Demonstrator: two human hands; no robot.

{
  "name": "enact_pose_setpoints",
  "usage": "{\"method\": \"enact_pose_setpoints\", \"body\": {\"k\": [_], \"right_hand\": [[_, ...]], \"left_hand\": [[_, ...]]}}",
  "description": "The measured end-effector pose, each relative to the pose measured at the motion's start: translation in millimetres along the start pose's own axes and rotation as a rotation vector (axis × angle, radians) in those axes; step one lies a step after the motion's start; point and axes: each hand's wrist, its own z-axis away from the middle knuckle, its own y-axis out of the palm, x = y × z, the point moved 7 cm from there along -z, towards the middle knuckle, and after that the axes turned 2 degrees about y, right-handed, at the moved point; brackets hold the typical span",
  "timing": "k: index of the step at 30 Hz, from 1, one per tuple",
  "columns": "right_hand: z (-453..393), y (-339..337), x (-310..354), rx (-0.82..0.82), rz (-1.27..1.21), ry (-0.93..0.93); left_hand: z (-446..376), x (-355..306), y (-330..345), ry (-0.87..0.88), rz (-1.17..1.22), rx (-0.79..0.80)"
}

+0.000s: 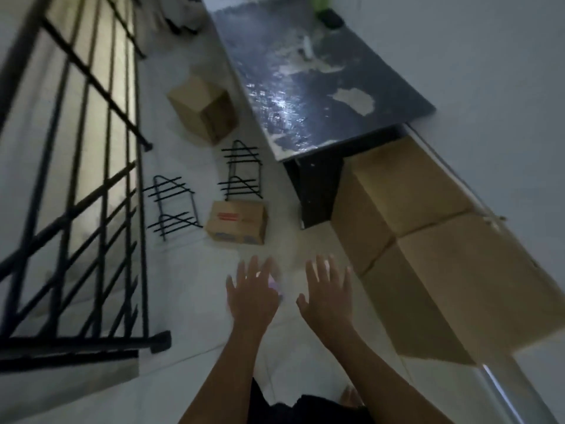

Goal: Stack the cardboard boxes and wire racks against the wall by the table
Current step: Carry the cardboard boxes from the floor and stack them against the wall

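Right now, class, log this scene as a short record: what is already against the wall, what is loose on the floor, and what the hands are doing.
against wall: large cardboard box, beside the table
loose boxes: printed small box; plain box
loose racks: left wire rack; right wire rack
left hand: open, empty
right hand: open, empty
beside the stairs: black railing

Floor: pale tiles (189,301) under you, dim and bluish.
Wall: plain white wall (489,56) on your right.
Railing: black metal bars (101,166) on your left, warm light behind.
Surface: dark glossy top (305,96), worn pale patches, set against the wall.
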Motion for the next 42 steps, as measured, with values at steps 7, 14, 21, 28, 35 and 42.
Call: {"method": "enact_pose_setpoints", "body": {"k": [7, 14, 21, 28, 35, 42], "right_hand": [[-52.4, -16.8, 195.5, -0.011, -0.063, -0.113], [-106.9, -24.0, 335.3, 0.009, -0.073, -0.187], [-181.2, -24.7, 410.5, 0.056, -0.067, -0.146], [-289.4, -14.4, 475.9, 0.172, -0.123, -0.081], [-380.0, -23.4, 519.5, 0.231, -0.082, -0.048], [-475.2, -52.7, 561.9, 0.232, -0.112, -0.042]], "left_hand": [[-35.8, 178.5, -47.8, -0.121, 0.096, -0.048], [-85.7, 308.4, -73.5, -0.051, 0.024, -0.015], [-153.4, 395.5, -76.7, -0.142, 0.077, 0.084], [-264.4, 457.1, -102.0, -0.15, 0.083, 0.135], [-361.6, 492.8, -135.3, -0.111, 0.078, 0.133], [-460.8, 531.7, -173.5, -0.093, 0.114, 0.137]]}}
